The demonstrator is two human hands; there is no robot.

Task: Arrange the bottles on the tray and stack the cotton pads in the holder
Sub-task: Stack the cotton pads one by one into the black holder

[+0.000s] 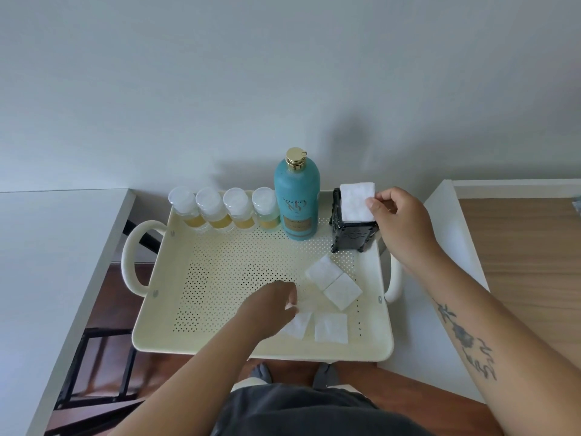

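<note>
We found the bottles [243,209] ranked along the tray's [157,309] far edge, our right hand [399,221] pinching one pad [356,201] into the holder [352,234], our left hand [273,302] gripping another, three loose.

Matt cream perforated tray [220,278], fluffy white cotton pads [331,328], glossy black holder [352,236]
</note>
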